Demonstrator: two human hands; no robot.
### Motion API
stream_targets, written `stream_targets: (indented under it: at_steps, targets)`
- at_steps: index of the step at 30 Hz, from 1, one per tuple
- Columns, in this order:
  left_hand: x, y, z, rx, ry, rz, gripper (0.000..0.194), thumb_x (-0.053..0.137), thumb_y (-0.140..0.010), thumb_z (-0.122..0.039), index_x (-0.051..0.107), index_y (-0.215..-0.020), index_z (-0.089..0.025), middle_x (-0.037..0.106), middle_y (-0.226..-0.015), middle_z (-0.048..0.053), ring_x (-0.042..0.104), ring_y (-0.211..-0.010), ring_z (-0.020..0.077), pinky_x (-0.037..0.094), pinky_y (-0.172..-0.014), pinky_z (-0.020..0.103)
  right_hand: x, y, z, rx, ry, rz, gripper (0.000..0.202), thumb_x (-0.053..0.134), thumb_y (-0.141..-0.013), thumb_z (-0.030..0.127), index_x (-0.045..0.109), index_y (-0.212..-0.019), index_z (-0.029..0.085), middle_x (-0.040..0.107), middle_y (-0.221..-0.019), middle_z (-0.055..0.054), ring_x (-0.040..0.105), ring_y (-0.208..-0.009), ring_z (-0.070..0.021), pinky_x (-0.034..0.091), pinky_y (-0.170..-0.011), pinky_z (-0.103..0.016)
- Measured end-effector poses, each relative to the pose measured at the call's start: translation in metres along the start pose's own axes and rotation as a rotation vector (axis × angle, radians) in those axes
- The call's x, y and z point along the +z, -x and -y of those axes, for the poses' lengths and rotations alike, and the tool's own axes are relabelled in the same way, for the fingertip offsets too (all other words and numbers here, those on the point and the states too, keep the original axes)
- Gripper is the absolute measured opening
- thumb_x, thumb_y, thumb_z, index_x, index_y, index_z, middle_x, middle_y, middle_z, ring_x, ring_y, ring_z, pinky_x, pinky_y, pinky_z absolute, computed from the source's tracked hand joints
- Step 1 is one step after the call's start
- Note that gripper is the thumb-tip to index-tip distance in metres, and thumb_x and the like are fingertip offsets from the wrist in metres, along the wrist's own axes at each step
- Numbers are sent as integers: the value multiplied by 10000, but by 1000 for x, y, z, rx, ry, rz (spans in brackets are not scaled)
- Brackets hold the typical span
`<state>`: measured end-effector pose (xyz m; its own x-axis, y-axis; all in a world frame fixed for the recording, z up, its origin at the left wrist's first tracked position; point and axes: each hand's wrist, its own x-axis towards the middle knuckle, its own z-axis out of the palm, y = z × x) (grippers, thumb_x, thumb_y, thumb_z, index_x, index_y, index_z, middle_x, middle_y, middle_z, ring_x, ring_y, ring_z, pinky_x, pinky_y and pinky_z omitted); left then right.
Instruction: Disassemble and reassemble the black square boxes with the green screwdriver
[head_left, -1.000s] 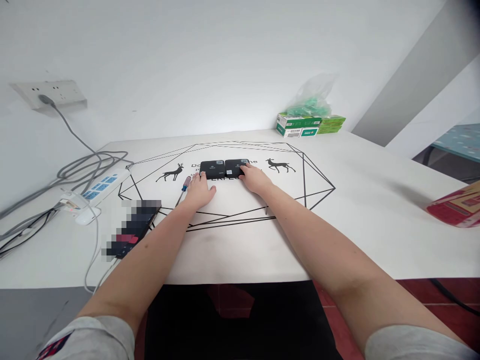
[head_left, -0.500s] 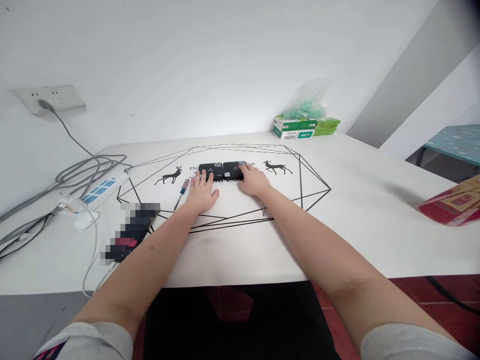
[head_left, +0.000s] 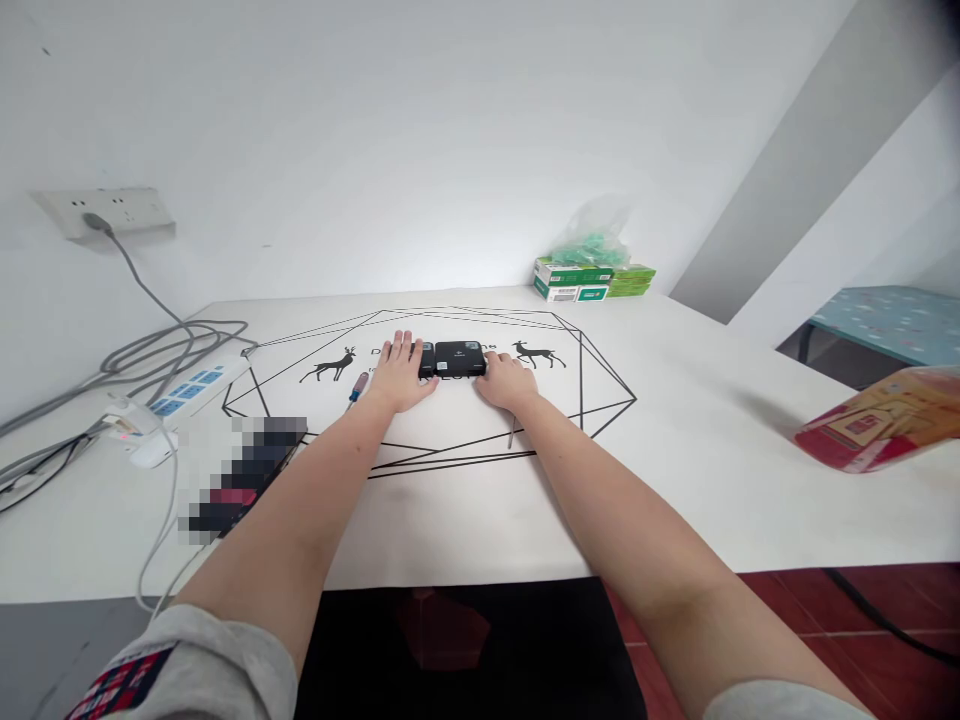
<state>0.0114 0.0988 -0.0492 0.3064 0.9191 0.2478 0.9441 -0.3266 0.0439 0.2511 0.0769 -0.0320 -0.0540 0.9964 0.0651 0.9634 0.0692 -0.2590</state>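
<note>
Two flat black boxes lie side by side on the white table mat, their near ends touching or almost so. My left hand point(head_left: 399, 376) rests flat over the left black box point(head_left: 427, 358), fingers stretched out and covering most of it. At the outer end of the right black box point(head_left: 460, 358), my right hand point(head_left: 507, 382) is closed, its bent fingers and thumb against that side. A screwdriver point(head_left: 358, 388) lies beside my left wrist, partly hidden by the arm. By my right wrist shows a thin metal rod point(head_left: 511, 433).
To the left are a power strip point(head_left: 199, 388), coiled grey cables point(head_left: 150, 350) and a blurred-out dark device point(head_left: 259, 470). Green-and-white cartons point(head_left: 574, 280) with a plastic bag point(head_left: 596, 240) stand against the wall. A red and yellow package point(head_left: 870, 425) sits at the right.
My left hand has slid farther over the left box. My right hand has moved from the top of the right box to its outer side. The whole view has shifted slightly.
</note>
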Motion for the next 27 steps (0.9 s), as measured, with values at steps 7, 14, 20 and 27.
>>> stream_targets:
  at_steps: [7, 14, 20, 27]
  targets:
    - [1, -27, 14, 93, -43, 149, 1128, 531, -912, -793, 237, -1749, -97, 174, -1822, 215, 39, -1705, 395, 22, -1360, 526, 1, -2, 3, -58, 15, 38, 603, 465, -1001, 314, 475, -1587, 176, 623, -1548, -197, 556, -1416, -404, 477, -1140, -593]
    - [1, -33, 18, 49, 9, 143, 1015, 572, -899, -805, 400, -1691, -195, 367, -1754, 206, 302, -1625, 419, 177, -1318, 593, 4, -8, -1, -105, 11, 70, 569, 368, -1083, 352, 435, -1645, 294, 579, -1647, -89, 526, -1438, -389, 471, -1144, -577]
    - [1, -29, 13, 6, 22, 151, 973, 567, -915, -791, 385, -1701, -247, 328, -1781, 167, 249, -1650, 415, 152, -1319, 643, 3, -12, 0, -114, 4, 80, 578, 386, -1058, 259, 456, -1630, 301, 652, -1571, -93, 559, -1390, -393, 482, -1122, -583]
    - [-1, -39, 22, -34, 155, 203, 818, 312, -1031, -799, 442, -1666, -299, 332, -1794, 85, 242, -1660, 367, 254, -1307, 601, 0, -11, -1, -114, 3, 91, 619, 399, -1048, 231, 428, -1662, 295, 691, -1499, -140, 563, -1403, -389, 478, -1121, -575]
